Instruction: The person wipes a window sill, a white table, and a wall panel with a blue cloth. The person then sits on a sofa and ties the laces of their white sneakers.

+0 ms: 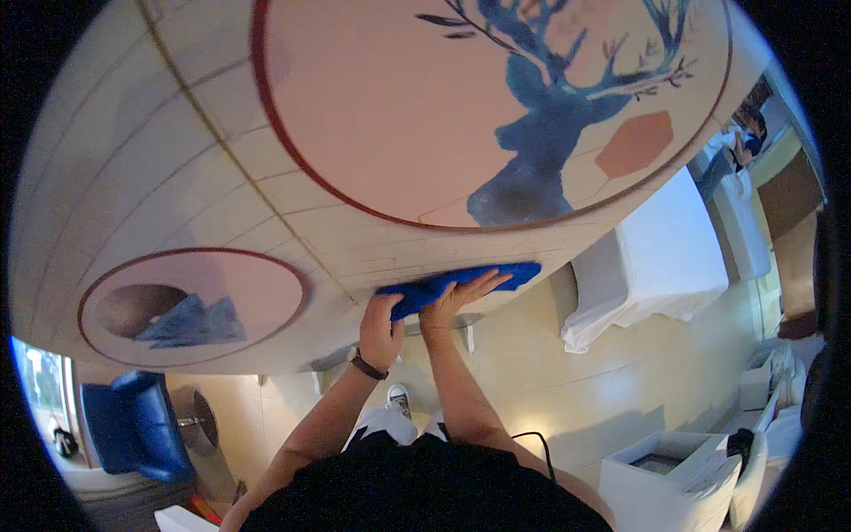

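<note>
A blue cloth (425,286) lies against the lower part of a white wall with a brick-line pattern (359,246). My left hand (382,332), with a dark band at the wrist, holds the cloth's left end. The fingers of my right hand (459,296) are stretched over the cloth's right part, with the palm pressing it to the surface. Above the hands, a large round picture of a blue deer head (538,153) has a dark red rim. To the left is a smaller oval picture with blue mountain shapes (199,322).
A blue chair (136,425) stands at the lower left near a round metal base (198,421). White cloth covers a block-shaped piece (671,246) at the right. A white open box (658,455) is at the lower right. Another person (748,143) is far off at the upper right.
</note>
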Demonstrator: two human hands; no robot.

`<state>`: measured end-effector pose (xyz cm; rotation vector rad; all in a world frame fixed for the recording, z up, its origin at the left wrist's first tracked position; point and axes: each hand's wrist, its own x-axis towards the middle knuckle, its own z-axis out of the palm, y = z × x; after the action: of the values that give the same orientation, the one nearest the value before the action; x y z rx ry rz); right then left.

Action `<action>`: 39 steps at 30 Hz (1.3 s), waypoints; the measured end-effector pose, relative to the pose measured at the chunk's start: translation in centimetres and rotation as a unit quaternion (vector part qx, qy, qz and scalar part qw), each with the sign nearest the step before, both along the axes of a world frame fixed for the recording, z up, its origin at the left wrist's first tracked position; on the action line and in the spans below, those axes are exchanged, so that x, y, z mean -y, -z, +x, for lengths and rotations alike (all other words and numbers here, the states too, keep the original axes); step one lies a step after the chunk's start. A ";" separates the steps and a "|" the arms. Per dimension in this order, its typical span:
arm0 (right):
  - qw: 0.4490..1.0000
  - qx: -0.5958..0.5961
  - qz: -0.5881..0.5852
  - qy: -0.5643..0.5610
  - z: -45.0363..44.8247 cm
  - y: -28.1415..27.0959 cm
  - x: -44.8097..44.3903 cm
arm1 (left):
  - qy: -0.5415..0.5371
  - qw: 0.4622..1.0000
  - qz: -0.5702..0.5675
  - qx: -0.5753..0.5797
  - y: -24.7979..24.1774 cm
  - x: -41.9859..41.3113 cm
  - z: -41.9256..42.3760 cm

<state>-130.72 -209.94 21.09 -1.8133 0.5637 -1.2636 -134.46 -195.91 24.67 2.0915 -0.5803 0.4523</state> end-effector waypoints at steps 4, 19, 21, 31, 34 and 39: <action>0.970 0.040 0.233 -0.065 -0.7 10.1 -5.0 | 0.036 0.989 0.117 -0.087 5.1 -1.5 0.2; 0.997 0.076 0.016 0.009 -0.2 2.3 7.1 | 0.129 0.986 0.039 -0.100 2.5 3.4 0.4; 0.995 0.094 0.016 0.041 0.0 3.7 9.8 | 0.170 0.979 0.042 -0.106 3.7 5.7 1.0; 0.791 0.162 0.590 -0.037 0.4 22.8 -2.6 | 0.114 0.945 0.246 -0.180 16.5 0.8 1.0; 0.676 0.135 0.718 -0.098 -1.2 23.6 -8.4 | 0.046 0.962 0.221 -0.154 16.6 -3.7 -0.6; 0.891 0.003 0.441 -0.105 -2.3 19.9 -7.8 | 0.054 0.977 0.171 -0.113 12.7 -5.1 -1.0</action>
<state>-132.98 -202.12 1.23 -1.0560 0.7548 -0.6753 -135.45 -190.85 11.99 2.3808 -0.6671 0.0491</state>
